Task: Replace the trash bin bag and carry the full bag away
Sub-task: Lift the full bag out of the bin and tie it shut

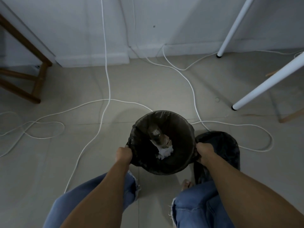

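A round dark trash bin stands on the tiled floor in front of my knees, lined with a black bag. Inside lie a clear plastic bottle and crumpled white paper. My left hand grips the bag's edge at the bin's left rim. My right hand grips the bag's edge at the right rim. A second black bag lies crumpled on the floor just right of the bin, partly under my right forearm.
White cables loop across the floor around the bin. A wooden stool frame stands at the far left. Two white table legs slant down at the right. My bare toes show below the bin.
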